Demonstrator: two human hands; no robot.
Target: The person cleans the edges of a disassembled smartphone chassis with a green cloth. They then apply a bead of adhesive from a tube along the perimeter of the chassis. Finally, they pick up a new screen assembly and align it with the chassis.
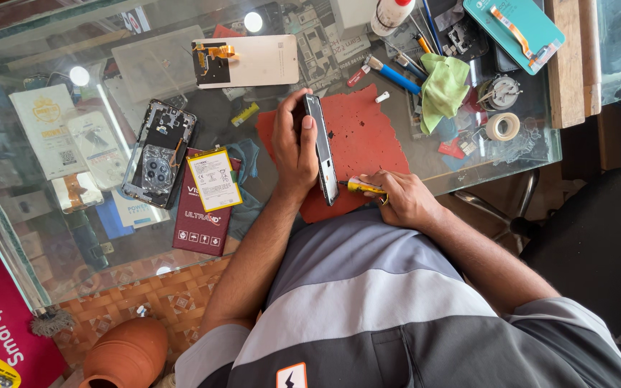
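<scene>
My left hand (293, 144) grips a dark phone frame (322, 149) held on its edge above a red work mat (368, 136). In my right hand (402, 196) is a small yellow-handled screwdriver (363, 187), whose tip touches the lower end of the phone frame. Both hands work over the front edge of the glass table (37, 237).
A phone back housing with camera ring (159, 152) and a yellow-edged battery (214, 179) lie to the left. Farther back lie a white display panel (249, 60), a green cloth (444, 85), a blue brush (395, 74), a tape roll (502, 126) and a teal phone cover (514, 26). A clay pot (127, 353) stands below.
</scene>
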